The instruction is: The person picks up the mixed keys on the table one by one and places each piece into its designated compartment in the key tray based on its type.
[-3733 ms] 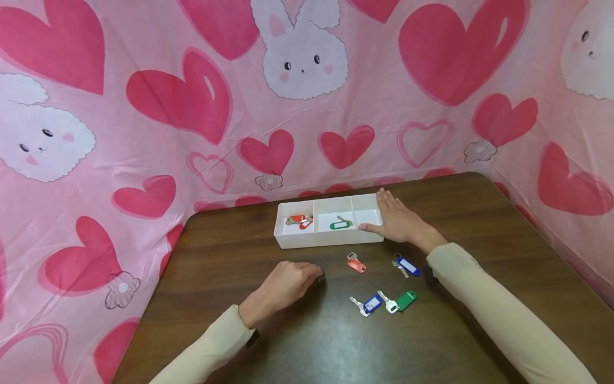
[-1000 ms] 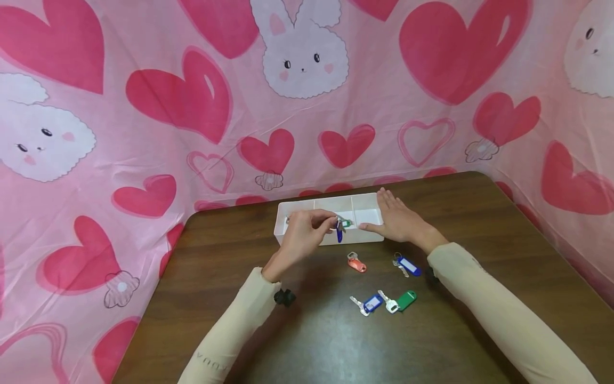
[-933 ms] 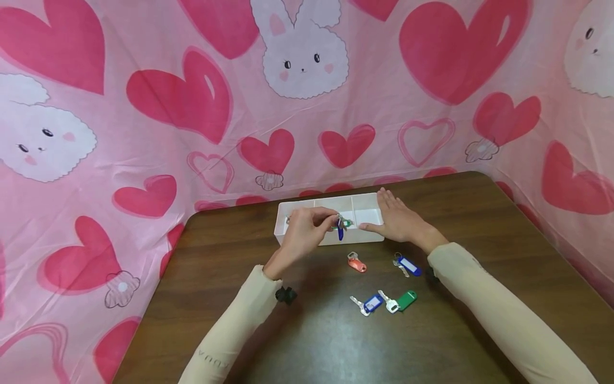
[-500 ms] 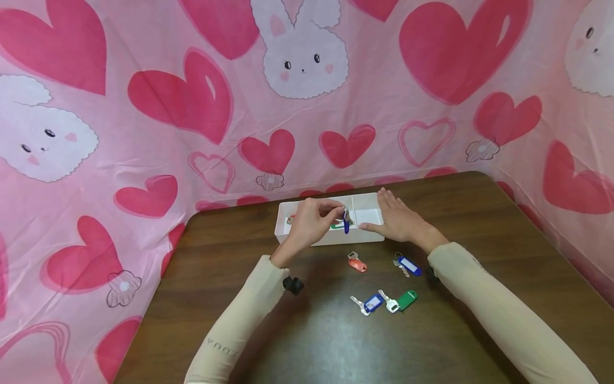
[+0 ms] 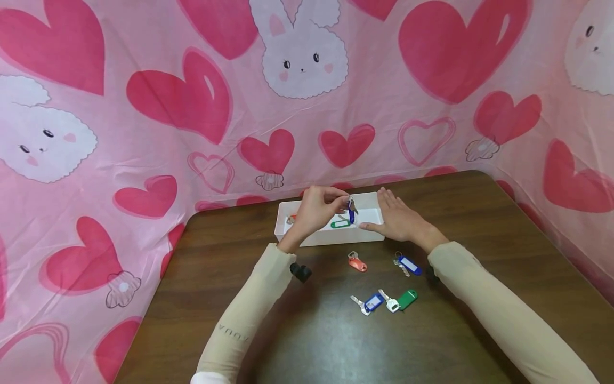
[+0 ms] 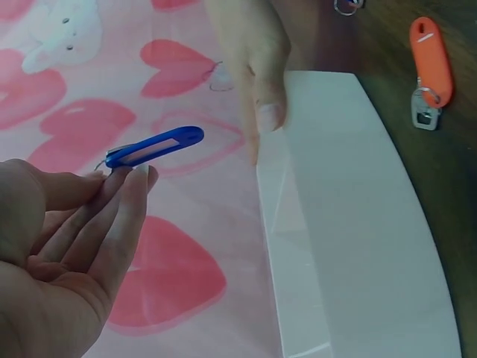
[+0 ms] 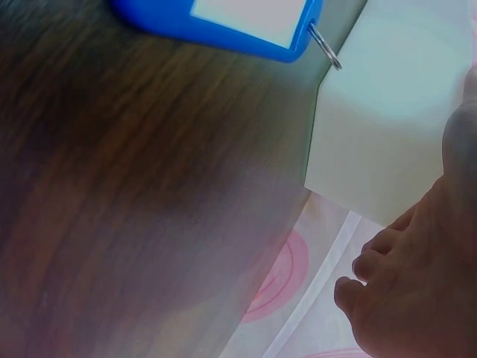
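Observation:
My left hand (image 5: 314,210) pinches a key with a blue tag (image 5: 352,213) by its ring end, above the white divided box (image 5: 331,238). In the left wrist view the blue tag (image 6: 160,145) juts out from between thumb and fingertips. With fingers straight, my right hand (image 5: 400,218) rests against the box's right end, thumb over the front rim. A green-tagged key (image 5: 340,224) lies in the middle compartment. Part of an orange-tagged key (image 5: 291,219) shows in the left compartment; my left hand hides the rest.
On the brown table (image 5: 216,266) in front of the box lie an orange-tagged key (image 5: 356,262), a blue-tagged key (image 5: 409,264), another blue-tagged key (image 5: 372,303) and a green-tagged key (image 5: 406,300). A pink heart-print cloth (image 5: 297,117) hangs behind the table.
My left hand has picked the blue-tagged key up off the table, carried it over the box and moved it right toward the right compartment. The right hand stays put.

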Available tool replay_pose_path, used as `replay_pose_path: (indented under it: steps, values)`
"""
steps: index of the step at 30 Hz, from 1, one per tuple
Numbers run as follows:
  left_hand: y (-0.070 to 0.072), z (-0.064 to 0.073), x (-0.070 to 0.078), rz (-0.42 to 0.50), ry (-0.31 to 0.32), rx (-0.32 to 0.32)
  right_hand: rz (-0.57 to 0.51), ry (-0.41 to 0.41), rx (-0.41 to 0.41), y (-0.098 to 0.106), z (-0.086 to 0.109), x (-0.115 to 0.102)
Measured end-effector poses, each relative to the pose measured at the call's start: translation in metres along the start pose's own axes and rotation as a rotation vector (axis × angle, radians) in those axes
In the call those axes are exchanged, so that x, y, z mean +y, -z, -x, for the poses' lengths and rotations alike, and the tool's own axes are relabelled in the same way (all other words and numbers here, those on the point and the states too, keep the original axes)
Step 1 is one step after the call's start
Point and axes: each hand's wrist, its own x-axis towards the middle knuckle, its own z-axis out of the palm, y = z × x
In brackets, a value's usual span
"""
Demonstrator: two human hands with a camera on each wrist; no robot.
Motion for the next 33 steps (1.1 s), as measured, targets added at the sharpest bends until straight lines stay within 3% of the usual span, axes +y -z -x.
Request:
replay_pose_path:
  steps: [9, 20, 33]
  values:
    - [-0.002, -0.015, -0.001, 0.036, 0.057, -0.064, -0.002, 0.001, -0.009, 0.002, 0.0, -0.002]
    - [-0.003, -0.03, -0.007, 0.058, 0.105, -0.086, 0.003, -0.002, -0.007, 0.001, -0.003, 0.0]
    - [-0.01, -0.051, -0.008, 0.084, 0.135, -0.153, 0.005, 0.0, -0.006, 0.001, -0.003, 0.0]
